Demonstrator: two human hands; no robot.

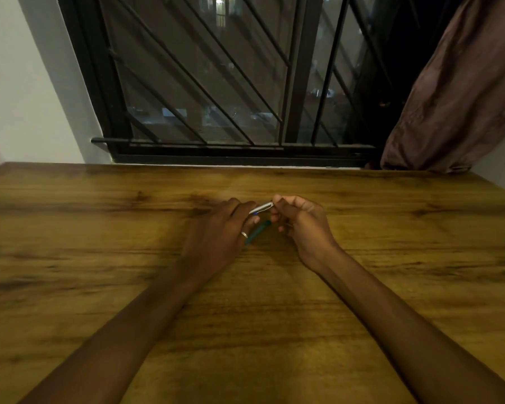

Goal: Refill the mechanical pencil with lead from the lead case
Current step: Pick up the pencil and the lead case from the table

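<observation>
A slim silver and blue mechanical pencil (pixel 261 207) is held between both hands just above the wooden table (pixel 99 228). My left hand (pixel 216 240), with a ring on one finger, grips its lower end. My right hand (pixel 301 225) pinches the upper silver end with thumb and forefinger. A teal lead case (pixel 258 230) lies on the table below the pencil, partly hidden under my left hand's fingers.
A barred window (pixel 216 83) rises behind the table's far edge. A brown curtain (pixel 455 97) hangs at the back right. A white wall (pixel 27 97) stands at the left.
</observation>
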